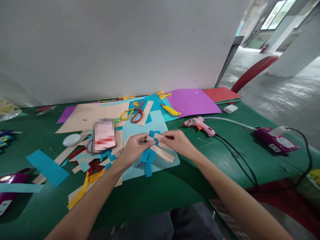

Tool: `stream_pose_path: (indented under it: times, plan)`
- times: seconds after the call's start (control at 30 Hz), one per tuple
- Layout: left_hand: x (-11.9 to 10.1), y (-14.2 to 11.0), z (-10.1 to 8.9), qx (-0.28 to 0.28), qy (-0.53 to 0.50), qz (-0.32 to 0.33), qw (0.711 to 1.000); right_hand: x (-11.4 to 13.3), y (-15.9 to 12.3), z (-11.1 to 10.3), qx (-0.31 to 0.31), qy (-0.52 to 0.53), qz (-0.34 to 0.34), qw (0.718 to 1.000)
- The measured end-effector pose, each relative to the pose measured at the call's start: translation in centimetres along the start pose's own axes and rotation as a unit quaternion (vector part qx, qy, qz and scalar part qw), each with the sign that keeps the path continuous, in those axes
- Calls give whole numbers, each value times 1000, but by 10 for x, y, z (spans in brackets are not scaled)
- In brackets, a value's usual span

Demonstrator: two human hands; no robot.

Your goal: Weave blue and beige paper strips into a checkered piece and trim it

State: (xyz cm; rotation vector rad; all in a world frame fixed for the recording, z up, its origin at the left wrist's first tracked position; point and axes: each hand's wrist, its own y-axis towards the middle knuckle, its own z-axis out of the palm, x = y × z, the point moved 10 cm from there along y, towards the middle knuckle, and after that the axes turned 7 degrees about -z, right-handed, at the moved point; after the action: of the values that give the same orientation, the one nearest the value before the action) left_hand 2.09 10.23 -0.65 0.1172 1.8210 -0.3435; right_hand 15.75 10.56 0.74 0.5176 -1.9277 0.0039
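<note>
Between my two hands is a small woven piece of paper strips (151, 155), blue and beige, with loose strip ends hanging toward me. My left hand (136, 146) pinches its left edge between thumb and fingers. On the opposite side my right hand (176, 140) grips the upper right edge, thumb near the woven squares. Beneath lies a light blue paper sheet (160, 118). Just beyond my hands rest scissors (137, 111) with one yellow and one red handle, and a yellow utility knife (171, 110). A pink glue gun (200, 125) lies right of my right hand.
Purple paper (193, 101) and red paper (220, 94) lie at the back. A purple power strip (272, 140) with cables is at right, another (12, 183) at left. Woven scraps, a yellow tassel (85, 191), a blue strip (47, 166) and a white oval object (71, 140) cover the left side.
</note>
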Motion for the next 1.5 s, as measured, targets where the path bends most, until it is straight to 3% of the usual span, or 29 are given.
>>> stream_pose_path:
  times: [0.23,1.03,1.17,1.3,1.5]
  plan:
    - [2,1,-2,-9,-13,-5,1000,1,-2,-13,-59,22,-1,998]
    - [10,4,-8,-48,-130,-15,990,4,0,-11,-51,47,1,998]
    - [8,3,-12,-59,-139,-1,989,-4,-1,-16,-52,42,47,997]
    - [9,1,-21,-94,-139,-2,986,-15,-4,-3,5,90,93,991]
    - [7,3,-13,-52,-135,10,989,-29,-6,-1,-7,113,123,986]
